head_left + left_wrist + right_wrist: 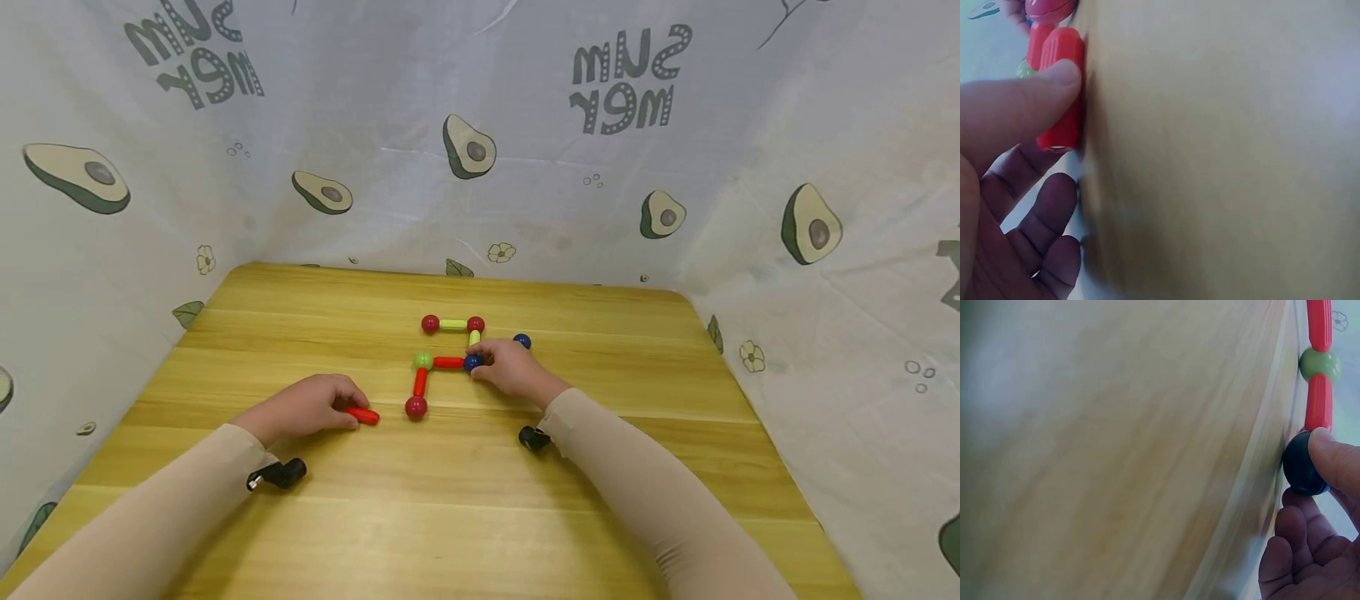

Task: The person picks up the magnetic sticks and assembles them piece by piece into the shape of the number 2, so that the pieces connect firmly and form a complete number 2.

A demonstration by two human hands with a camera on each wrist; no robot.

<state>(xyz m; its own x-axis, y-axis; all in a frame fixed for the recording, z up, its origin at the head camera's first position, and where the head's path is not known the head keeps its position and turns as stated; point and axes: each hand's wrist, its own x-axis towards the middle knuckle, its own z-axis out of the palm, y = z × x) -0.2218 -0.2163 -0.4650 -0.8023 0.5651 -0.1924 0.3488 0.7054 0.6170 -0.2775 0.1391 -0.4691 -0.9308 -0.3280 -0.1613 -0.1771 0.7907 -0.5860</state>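
Note:
My left hand (306, 407) pinches a loose red magnetic rod (363, 415) at the table surface, the thumb laid along its side in the left wrist view. To its right lies a joined figure of rods and balls. My right hand (513, 370) holds the figure's dark blue ball (1300, 464) between thumb and fingers. From that ball a red rod (449, 362) runs left to a green ball (423, 361). Another red rod (420, 382) slants down to a red ball (416, 407). Above, yellow-green rods (453, 325) link two more red balls (476, 325).
A second blue ball (522, 341) sits just beyond the right hand, partly hidden by it. Both wrists carry small black cameras (279, 473). The wooden table (420, 517) is bordered at the back and sides by a white avocado-print cloth (390, 225).

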